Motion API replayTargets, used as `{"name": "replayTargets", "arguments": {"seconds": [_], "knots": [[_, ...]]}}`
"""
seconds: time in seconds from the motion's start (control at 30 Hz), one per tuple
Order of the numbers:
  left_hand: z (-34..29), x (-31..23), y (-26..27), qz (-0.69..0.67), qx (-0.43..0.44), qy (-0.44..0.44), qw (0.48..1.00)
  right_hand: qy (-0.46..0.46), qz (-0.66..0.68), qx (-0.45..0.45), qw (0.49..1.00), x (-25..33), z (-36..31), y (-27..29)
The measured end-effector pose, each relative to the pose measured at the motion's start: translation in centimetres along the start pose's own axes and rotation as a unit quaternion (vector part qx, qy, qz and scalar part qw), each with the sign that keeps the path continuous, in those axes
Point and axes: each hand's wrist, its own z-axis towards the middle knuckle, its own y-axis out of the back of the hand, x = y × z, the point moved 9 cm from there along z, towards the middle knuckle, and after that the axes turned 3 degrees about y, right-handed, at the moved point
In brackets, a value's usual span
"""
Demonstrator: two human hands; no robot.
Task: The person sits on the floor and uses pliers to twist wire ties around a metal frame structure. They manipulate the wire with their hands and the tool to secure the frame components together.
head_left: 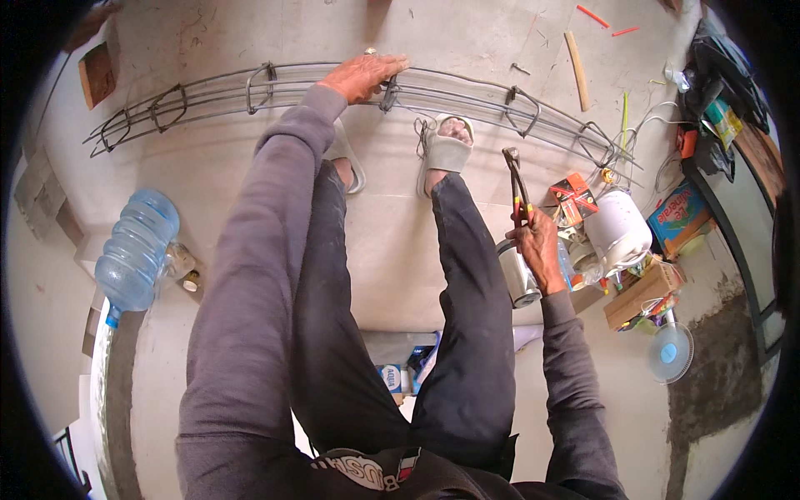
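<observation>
A long cage of thin steel reinforcing bars (467, 83), tied through several square stirrups, lies across the floor in front of my feet. Over its upper bars, beside the middle stirrup (389, 94), rests my left hand (360, 77); its fingers stretch to the right, and the underside of the hand is hidden. My right hand (540, 248) is closed round the red-and-yellow handles of a pair of pincers (518, 185). Their metal head points away from me, short of the cage and apart from it. A small bundle of thin tie wire (422, 143) lies by my right sandal (450, 154).
On the right stand a silver can (520, 275), a white bucket (618, 232), a red-and-black box (573, 198), a cardboard box (637, 298) and a small fan (670, 353). A large blue water bottle (137, 250) lies left. Beyond the cage are a wooden strip (577, 71) and a brick-coloured block (97, 76).
</observation>
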Motion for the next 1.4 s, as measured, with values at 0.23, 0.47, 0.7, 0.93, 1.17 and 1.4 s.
{"name": "replayTargets", "arguments": {"seconds": [0.23,0.47,0.7,0.93,1.17,1.4], "knots": [[0.0,0.0,0.0,-0.003,-0.033,-0.044,0.998,-0.023,0.018,0.012,0.999,1.7,1.8,-1.0],[0.4,-0.3,0.7,-0.028,-0.004,0.021,0.999,-0.003,-0.013,0.038,0.999,3.4,3.0,-2.2],[0.5,-0.3,1.0,-0.036,-0.018,0.017,0.999,0.057,-0.049,0.044,0.996,6.5,4.0,-2.3],[0.7,0.6,1.0,-0.067,-0.059,0.025,0.996,0.291,-0.297,-0.033,0.909,14.2,7.1,-1.2],[0.3,0.5,2.2,-0.13,-0.053,0.056,0.988,0.334,-0.456,0.01,0.825,20.3,12.8,-1.1],[0.3,0.8,2.0,-0.162,-0.081,0.034,0.983,0.37,-0.571,0.002,0.733,23.2,15.5,-3.3]]}}
